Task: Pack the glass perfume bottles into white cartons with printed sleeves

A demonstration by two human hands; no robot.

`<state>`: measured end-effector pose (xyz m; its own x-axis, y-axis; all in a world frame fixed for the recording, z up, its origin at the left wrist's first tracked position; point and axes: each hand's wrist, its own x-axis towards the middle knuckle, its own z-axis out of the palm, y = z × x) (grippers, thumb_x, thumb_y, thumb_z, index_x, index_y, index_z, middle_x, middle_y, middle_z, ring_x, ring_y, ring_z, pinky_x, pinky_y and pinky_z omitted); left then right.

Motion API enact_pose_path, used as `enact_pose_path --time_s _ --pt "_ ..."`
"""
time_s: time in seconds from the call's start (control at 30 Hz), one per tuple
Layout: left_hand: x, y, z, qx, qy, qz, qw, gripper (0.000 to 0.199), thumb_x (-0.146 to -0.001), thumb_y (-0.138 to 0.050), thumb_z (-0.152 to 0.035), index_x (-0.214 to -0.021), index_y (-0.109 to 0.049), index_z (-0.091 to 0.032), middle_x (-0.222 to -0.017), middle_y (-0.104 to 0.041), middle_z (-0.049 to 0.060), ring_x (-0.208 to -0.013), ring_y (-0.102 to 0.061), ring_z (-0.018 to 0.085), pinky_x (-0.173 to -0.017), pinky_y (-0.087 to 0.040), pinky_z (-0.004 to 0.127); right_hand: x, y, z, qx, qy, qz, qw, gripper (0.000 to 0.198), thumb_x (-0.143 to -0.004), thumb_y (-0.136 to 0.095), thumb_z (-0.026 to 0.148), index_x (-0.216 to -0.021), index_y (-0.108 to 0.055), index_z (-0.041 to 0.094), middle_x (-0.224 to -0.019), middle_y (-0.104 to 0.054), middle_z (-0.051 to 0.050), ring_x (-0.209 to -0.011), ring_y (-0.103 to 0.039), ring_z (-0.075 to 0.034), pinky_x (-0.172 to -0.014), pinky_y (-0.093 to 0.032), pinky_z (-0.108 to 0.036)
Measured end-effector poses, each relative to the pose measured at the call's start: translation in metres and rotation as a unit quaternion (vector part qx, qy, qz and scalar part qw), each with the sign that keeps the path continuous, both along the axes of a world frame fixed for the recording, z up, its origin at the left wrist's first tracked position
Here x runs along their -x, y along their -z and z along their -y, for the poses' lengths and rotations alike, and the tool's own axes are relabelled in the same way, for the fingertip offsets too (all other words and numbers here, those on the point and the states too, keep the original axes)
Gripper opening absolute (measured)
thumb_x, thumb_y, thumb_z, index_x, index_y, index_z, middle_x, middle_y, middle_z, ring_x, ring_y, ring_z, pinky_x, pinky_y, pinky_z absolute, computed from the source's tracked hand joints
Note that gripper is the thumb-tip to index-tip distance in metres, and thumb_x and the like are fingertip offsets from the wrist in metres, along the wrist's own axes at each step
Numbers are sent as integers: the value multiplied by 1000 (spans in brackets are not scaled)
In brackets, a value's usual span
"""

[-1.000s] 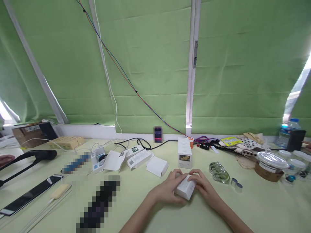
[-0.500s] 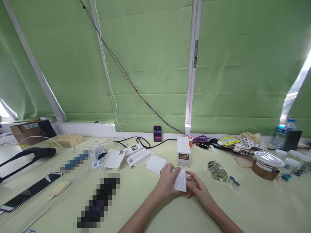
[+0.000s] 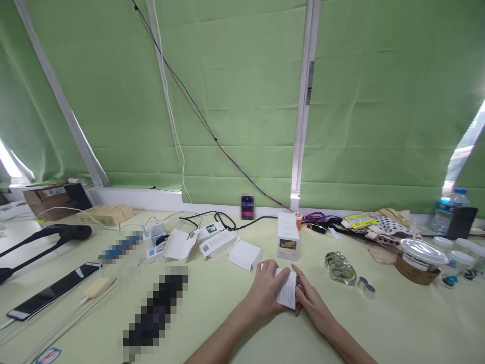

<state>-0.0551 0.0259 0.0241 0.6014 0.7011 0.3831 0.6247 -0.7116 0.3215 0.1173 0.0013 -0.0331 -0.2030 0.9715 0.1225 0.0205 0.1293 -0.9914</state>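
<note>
white box (image 3: 287,292), well off the back edge of the worktop (image 3: 413,326): left hand (image 3: 265,289) wrapped round it, right hand (image 3: 311,299) alongside, hold unclear; best squeezed lightly.

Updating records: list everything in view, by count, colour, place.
held box: one, white, between hands
row of boxes: several, white, beyond hands
opened cartons: several, white, left of row
power strip: one, white, left
flat device: one, black, left
frame: one, black, far left
small boxes: several, yellow, back left
carton: one, brown, far left
cables: several, mixed, left and back
tub: one, orange, behind row
packet: one, yellow, back right
discs: several, clear, right
cylinders: two, grey, beside discs
bowl: one, brown, right
jars, bottle: several, clear, far right
pixelated items: three, colours unsure, left, back
blinds: several, green, behind table
table: one, pale green, beneath
left hand: one, holding box
right hand: one, beside box
</note>
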Motion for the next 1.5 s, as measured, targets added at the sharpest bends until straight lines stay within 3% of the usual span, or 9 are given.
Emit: enact_pose_path --time_s 0.13,0.33,0.4,0.5,0.6,0.87,1.1,1.27,1.5 --pt "4 0 -5 36 20 17 999 79 -47 -86 -49 -118 -55 -30 -104 -45 6 -99 -44 29 -87 -36 39 -4 -8 5 5 -25 -12 1000 79 -85 -49 57 -148 -16 23 -88 -62 -2 -60 -59 -17 -59 -53 -33" --pt "15 -1 -20 182 19 174 968 96 -37 -92 -37 -123 -51 -27 -109 -43 2 -105 -47 25 -90 -43 35 -13 -16 1 12 25 -57 998 71 -90 -44 53 -147 -11 29 -96 -61 -4 -62 -60 -17 -57 -56 -37" --pt "16 -2 -22 191 16 194 962 96 -37 -92 -35 -123 -51 -27 -110 -43 2 -107 -47 25 -92 -43 36 -15 -16 -3 -51 78 10 996 60 -89 -46 50 -141 -26 30 -105 -56 -6 -72 -62 -19 -58 -56 -35" --pt "15 -2 -21 186 12 199 962 94 -40 -91 -35 -124 -50 -28 -112 -42 2 -108 -46 26 -94 -42 37 -17 -15 -8 -130 137 93 978 31 -84 -53 45 -105 -60 24 -109 -51 -8 -99 -57 -25 -75 -54 -37" --pt "13 -1 -19 177 -3 182 967 94 -42 -90 -38 -126 -48 -30 -110 -41 3 -106 -47 26 -92 -43 37 -17 -15 -8 -143 149 117 972 20 -81 -59 41 -86 -67 23 -102 -51 -7 -103 -52 -26 -85 -49 -39" --pt "8 0 -8 56 -30 49 997 76 -57 -81 -41 -126 -50 -32 -110 -43 7 -102 -42 30 -91 -38 44 -7 -5 -10 -114 151 131 973 26 -81 -55 44 -78 -67 20 -88 -50 -5 -86 -55 -24 -78 -48 -38" --pt "6 -2 -6 37 -15 21 999 75 -59 -79 -48 -126 -49 -31 -106 -44 7 -99 -44 29 -90 -37 43 -10 -6 -12 -85 137 98 982 30 -72 -62 50 -66 -63 20 -84 -51 -4 -84 -56 -24 -75 -48 -36" --pt "16 -4 -16 51 -17 -39 998 83 -49 -85 -41 -123 -51 -28 -107 -46 8 -99 -46 31 -87 -38 42 -16 -14 -12 -51 104 82 990 32 -74 -57 47 -72 -67 17 -84 -59 -6 -81 -60 -24 -71 -48 -33" --pt "45 -22 -31 57 -21 -93 994 81 -45 -85 -43 -118 -54 -27 -106 -50 7 -102 -49 32 -94 -33 46 -31 -6 -18 -28 213 151 965 15 -65 -48 31 -55 -44 22 -56 -46 3 -55 -47 -16 -51 -36 -27"
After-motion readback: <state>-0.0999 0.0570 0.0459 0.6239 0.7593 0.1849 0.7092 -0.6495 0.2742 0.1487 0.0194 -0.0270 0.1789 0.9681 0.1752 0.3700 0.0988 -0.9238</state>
